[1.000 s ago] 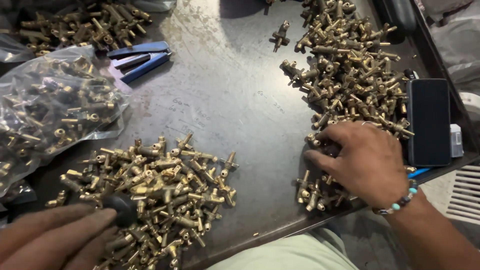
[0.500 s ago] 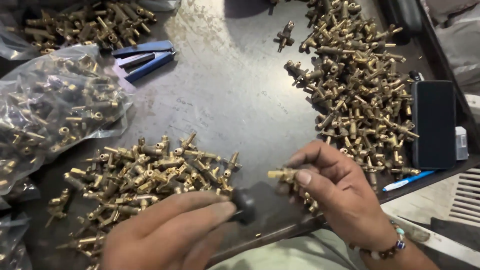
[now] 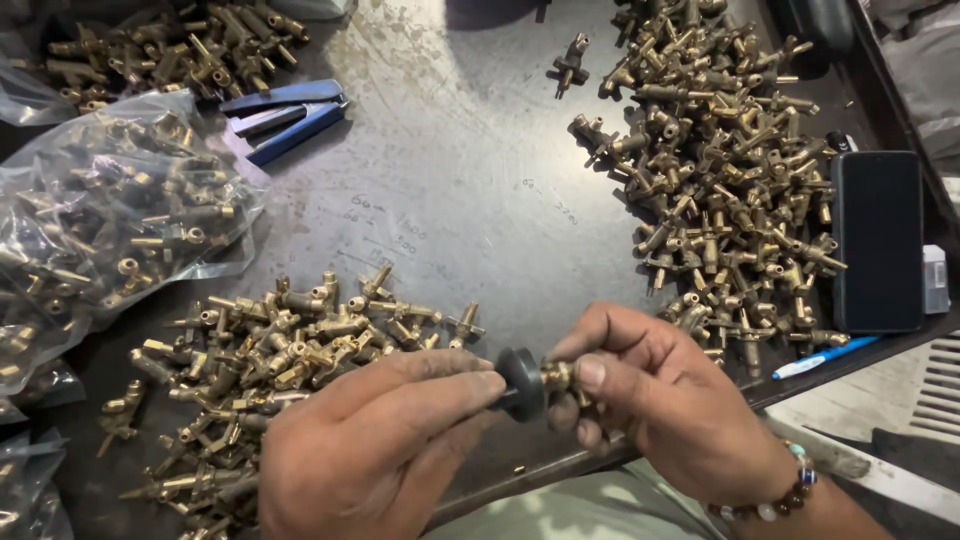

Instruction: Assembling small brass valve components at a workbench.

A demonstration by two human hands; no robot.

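Note:
My left hand (image 3: pixel 375 445) grips a tool with a round black end (image 3: pixel 522 383), held near the front edge of the grey metal table (image 3: pixel 470 190). My right hand (image 3: pixel 665 400) pinches a small brass fitting (image 3: pixel 558 375) and presses it against that black end. Both hands meet low in the middle of the view. A heap of brass fittings (image 3: pixel 270 350) lies just behind my left hand. A larger heap of brass fittings (image 3: pixel 720 170) spreads behind my right hand.
A clear plastic bag of brass fittings (image 3: pixel 110 230) sits at the left. Blue-handled pliers (image 3: pixel 285 110) lie at the back left, beside another brass pile (image 3: pixel 170 45). A black phone (image 3: pixel 878 240) and a blue pen (image 3: pixel 825 357) lie at the right edge.
My right hand left the right heap with one brass fitting and came toward the middle. My left hand rose from the lower left with the black-ended tool, and the two now touch.

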